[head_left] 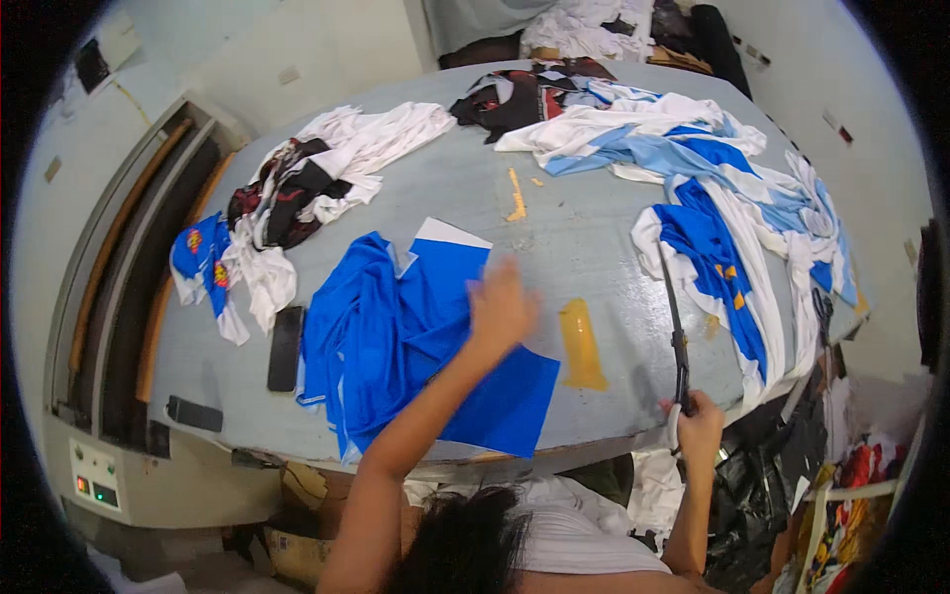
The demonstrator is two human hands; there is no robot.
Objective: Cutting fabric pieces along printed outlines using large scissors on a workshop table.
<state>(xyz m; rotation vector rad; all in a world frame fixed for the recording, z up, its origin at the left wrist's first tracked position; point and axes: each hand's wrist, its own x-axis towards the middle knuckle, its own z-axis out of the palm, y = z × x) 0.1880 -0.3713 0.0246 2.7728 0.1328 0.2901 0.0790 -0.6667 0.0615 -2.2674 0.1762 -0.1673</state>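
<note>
In the head view I see smooth royal-blue fabric (371,307) left of centre, nearest my blurred left hand (503,307), whose grip I can't make out. My right hand (698,428), lower right, grips long black scissors (680,344), blades pointing up-frame.

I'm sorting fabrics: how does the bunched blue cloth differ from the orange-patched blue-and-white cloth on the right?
The bunched blue cloth looks mostly plain; the blue-and-white cloth carries orange patches and white areas. The blue cloth spreads broadly; the blue-and-white cloth lies long and narrow. Both rest on the grey table.
</note>
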